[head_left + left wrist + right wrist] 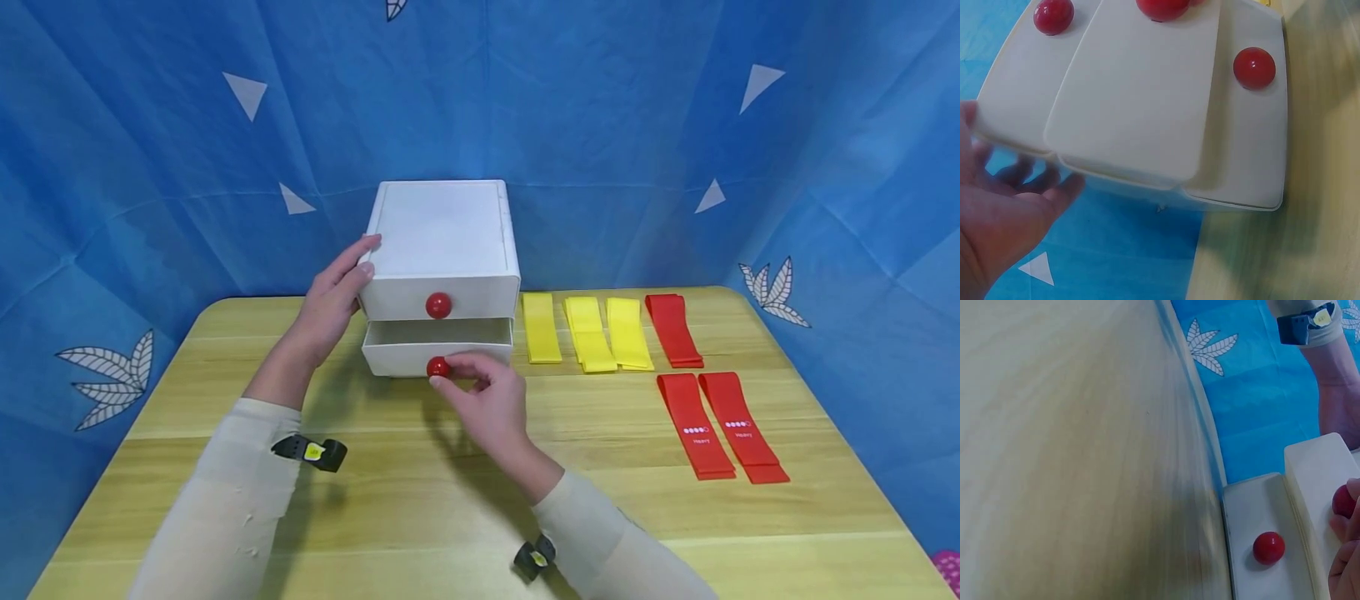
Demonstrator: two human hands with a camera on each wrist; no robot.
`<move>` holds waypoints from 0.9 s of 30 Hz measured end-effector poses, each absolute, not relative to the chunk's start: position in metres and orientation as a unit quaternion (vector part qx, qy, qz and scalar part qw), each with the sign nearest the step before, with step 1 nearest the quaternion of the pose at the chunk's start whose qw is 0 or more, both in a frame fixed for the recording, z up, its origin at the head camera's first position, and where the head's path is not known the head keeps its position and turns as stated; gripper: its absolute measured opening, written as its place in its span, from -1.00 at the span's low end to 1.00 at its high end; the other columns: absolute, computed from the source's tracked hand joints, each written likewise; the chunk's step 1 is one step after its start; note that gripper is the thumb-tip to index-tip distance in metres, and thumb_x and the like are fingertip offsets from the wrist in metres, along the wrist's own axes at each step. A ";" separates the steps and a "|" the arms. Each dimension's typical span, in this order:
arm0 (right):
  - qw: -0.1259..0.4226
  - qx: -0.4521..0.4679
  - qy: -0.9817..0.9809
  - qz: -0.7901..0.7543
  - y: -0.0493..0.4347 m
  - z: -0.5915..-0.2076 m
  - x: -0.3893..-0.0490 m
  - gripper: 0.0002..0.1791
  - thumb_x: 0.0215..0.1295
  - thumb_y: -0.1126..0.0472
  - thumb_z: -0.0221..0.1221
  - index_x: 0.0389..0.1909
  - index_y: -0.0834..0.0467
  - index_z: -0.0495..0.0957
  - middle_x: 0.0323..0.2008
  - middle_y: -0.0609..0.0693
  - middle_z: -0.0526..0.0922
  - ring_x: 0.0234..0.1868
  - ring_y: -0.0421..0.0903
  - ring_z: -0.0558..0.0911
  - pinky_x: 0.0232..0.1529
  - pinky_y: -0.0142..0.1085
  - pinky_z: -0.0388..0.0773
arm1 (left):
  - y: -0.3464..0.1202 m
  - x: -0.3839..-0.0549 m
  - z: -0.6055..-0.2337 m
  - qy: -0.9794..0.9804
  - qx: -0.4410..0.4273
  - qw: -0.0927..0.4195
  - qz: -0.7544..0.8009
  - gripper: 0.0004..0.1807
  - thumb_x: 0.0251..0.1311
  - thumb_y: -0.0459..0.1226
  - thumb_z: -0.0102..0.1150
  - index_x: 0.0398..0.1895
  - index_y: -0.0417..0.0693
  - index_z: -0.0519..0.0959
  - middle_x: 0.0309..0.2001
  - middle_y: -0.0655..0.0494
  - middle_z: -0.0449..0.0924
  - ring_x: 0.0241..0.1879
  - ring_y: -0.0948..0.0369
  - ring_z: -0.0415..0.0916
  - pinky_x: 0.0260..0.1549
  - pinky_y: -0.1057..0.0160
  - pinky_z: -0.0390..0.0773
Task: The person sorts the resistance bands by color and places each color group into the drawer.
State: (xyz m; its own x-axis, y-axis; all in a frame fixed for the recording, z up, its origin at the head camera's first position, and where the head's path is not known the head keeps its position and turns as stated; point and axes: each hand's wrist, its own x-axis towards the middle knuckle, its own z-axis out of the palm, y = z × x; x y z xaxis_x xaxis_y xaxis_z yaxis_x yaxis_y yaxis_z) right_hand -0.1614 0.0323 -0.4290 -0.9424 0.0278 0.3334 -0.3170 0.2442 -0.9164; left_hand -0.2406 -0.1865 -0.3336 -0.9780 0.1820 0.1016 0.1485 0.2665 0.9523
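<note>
A: Head view: what was listed?
B: One white cabinet (442, 229), toward the back of the table (390, 508); its middle drawer (397, 360) stood partly out. That drawer's red knob (437, 367): pinched by the thumb and fingers of the right hand (489, 404). Left hand (330, 296): open, laid against the cabinet's left side.
A: Reason for these holds?
B: Likely bracing; the left seemed to steady the body against force at the knob.
A: Orientation?
B: The drawer pointed toward the table's near side; its front's long axis ran level, left to right.
A: Other stock?
B: Three yellow bands (542, 329) and three red bands (675, 332), lying flat, right of the cabinet, apparently sorted by colour.
A: Left wrist view?
B: Three fronts; the middle one projected beyond the top drawer (1025, 94) and bottom drawer (1244, 144), which both appeared closed.
A: Right wrist view?
B: Bottom knob (1269, 548), untouched; the right hand, at the pinched knob, was partly cut off by the border.
</note>
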 end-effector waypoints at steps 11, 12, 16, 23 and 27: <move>0.134 0.110 -0.778 0.604 0.036 -0.427 -0.146 -0.78 0.09 0.22 0.50 -0.21 0.01 0.76 -0.29 -0.26 0.74 -0.62 -0.10 0.50 -0.63 -0.38 0.39 | -0.186 -0.240 -0.334 0.799 0.101 0.018 0.592 -0.47 0.56 0.01 -0.23 0.55 0.36 0.19 0.57 0.22 -0.08 0.50 0.07 -0.07 0.36 -0.16 0.10; 0.132 0.110 -0.779 0.603 0.036 -0.427 -0.145 -0.78 0.09 0.22 0.50 -0.21 0.01 0.76 -0.30 -0.27 0.74 -0.62 -0.12 0.49 -0.63 -0.37 0.39 | -0.186 -0.240 -0.333 0.800 0.101 0.018 0.592 -0.47 0.56 0.01 -0.23 0.55 0.37 0.19 0.57 0.22 -0.08 0.50 0.07 -0.07 0.36 -0.16 0.11; 0.125 0.108 -0.780 0.604 0.036 -0.426 -0.140 -0.78 0.10 0.22 0.50 -0.21 -0.03 0.76 -0.31 -0.31 0.73 -0.63 -0.14 0.47 -0.63 -0.37 0.38 | -0.186 -0.239 -0.333 0.800 0.101 0.019 0.592 -0.47 0.56 0.01 -0.23 0.55 0.37 0.19 0.57 0.23 -0.08 0.50 0.07 -0.07 0.36 -0.16 0.11; 0.116 0.110 -0.780 0.605 0.037 -0.427 -0.133 -0.78 0.09 0.24 0.50 -0.23 -0.03 0.76 -0.33 -0.31 0.73 -0.69 -0.17 0.41 -0.67 -0.38 0.35 | -0.187 -0.239 -0.333 0.801 0.101 0.019 0.590 -0.47 0.56 0.02 -0.24 0.55 0.37 0.19 0.57 0.22 -0.08 0.50 0.06 -0.07 0.35 -0.18 0.11; 0.119 0.115 -0.780 0.603 0.037 -0.427 -0.129 -0.77 0.08 0.25 0.50 -0.23 -0.02 0.76 -0.33 -0.32 0.73 -0.68 -0.18 0.42 -0.66 -0.40 0.36 | -0.186 -0.240 -0.333 0.803 0.100 0.020 0.587 -0.47 0.56 0.03 -0.24 0.55 0.40 0.18 0.57 0.23 -0.09 0.50 0.06 -0.07 0.35 -0.18 0.11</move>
